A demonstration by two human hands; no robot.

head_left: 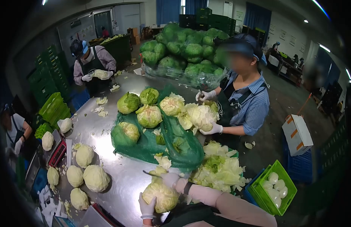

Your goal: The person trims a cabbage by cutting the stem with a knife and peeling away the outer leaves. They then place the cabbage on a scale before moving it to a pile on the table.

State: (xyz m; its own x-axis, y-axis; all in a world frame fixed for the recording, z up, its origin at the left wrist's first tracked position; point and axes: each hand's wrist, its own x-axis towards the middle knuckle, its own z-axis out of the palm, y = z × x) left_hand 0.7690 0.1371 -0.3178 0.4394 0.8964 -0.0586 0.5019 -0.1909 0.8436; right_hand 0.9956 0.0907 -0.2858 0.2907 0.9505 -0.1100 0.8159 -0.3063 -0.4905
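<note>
A trimmed pale cabbage [160, 196] is at the near edge of the metal table. My left hand [148, 206], in a white glove, grips its left side. Above it, my gloved right hand [170, 180] is closed on a knife, whose thin dark blade [152, 174] points left over pale leaves at the cabbage's top. Just beyond lie a loose leaf [163, 162] and a green mesh bag [183, 152] with several cabbages on it. A heap of cut leaves [215, 168] sits to the right of my hands.
Several trimmed cabbages [96, 178] stand at left near a red-edged scale [57, 153]. Across the table a co-worker [247, 94] holds a cabbage; another co-worker [93, 62] is farther back. A green crate [288, 179] holds wrapped white heads at right. Bagged cabbages [183, 49] are piled behind.
</note>
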